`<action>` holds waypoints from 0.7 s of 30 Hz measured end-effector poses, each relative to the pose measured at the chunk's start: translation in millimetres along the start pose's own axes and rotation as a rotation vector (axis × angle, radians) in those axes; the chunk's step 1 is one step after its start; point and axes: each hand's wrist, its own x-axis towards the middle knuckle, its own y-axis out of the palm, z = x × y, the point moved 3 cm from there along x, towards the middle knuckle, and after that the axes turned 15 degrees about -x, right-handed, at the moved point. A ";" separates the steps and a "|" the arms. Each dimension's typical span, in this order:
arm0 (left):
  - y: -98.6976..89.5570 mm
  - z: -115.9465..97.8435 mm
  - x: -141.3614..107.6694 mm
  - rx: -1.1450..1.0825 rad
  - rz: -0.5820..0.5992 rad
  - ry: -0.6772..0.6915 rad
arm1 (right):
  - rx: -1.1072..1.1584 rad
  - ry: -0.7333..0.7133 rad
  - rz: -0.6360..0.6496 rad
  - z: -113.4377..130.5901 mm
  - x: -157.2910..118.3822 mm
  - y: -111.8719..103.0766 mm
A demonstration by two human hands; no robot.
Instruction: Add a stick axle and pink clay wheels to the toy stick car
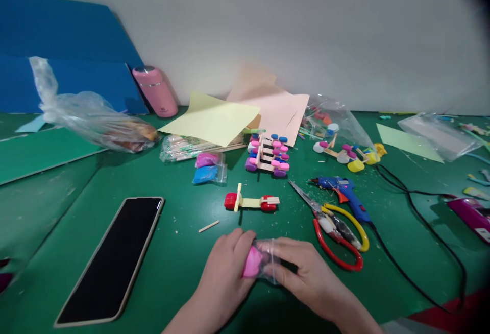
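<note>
Between my hands is a small clear zip bag [272, 272] with pink modelling clay [252, 261] inside. My left hand [228, 267] is closed around the clay end of the bag. With thumb and fingers, my right hand [300, 267] grips the bag near its opening. Just beyond them stands a small stick model [250, 203] with red wheels and a pale crossbar. A short wooden stick [209, 226] lies to its left. Two more clay bags, pink [206, 160] and blue [205, 174], rest farther back.
Right of my hands lie red-and-yellow-handled scissors [337, 232] and a blue glue gun [344, 191] with its black cord. A phone [111, 262] lies left. Behind are several finished models [268, 158], paper sheets [210, 119], a pink bottle [156, 91] and a plastic bag [95, 119].
</note>
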 end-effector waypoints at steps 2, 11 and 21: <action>-1.1 1.6 -1.5 -0.150 -0.042 -0.026 | 0.032 0.009 -0.056 -1.4 1.6 0.6; -4.7 0.5 1.7 -1.255 -0.028 -0.271 | 0.211 0.123 -0.251 -20.2 2.4 4.1; -6.6 5.6 3.5 -1.149 -0.132 -0.322 | 0.202 0.066 -0.154 -20.0 4.1 5.2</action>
